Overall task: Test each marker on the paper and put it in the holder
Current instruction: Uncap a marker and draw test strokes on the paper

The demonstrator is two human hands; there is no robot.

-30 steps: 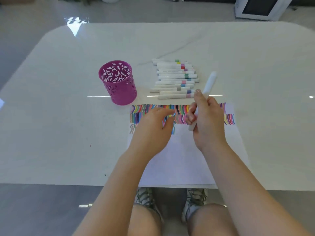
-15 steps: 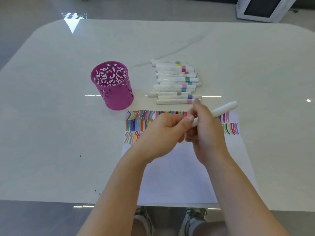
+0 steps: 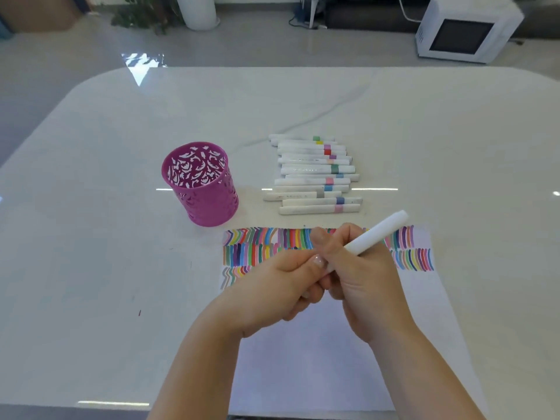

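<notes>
My right hand (image 3: 363,286) is closed firmly round a white marker (image 3: 378,233), gripping the lower half of the barrel so the far end slants toward the upper right of the frame. My left hand (image 3: 272,292) meets it from the left, fingers curled and the thumb pinching the marker's near end. That end is hidden between my hands, so I cannot tell whether the cap is on.

The marker looks like a light, stiff plastic tube, smooth enough to slip. I judge mid-barrel the best place to hold it, with a straight pull on the cap.

Both hands hover at lower centre above the paper (image 3: 318,359), whose top edge is full of coloured strokes. The other markers (image 3: 315,175) lie stacked just above it. The pink holder (image 3: 201,184) stands upright left of them on the table (image 3: 91,237), and I see no marker in it.
</notes>
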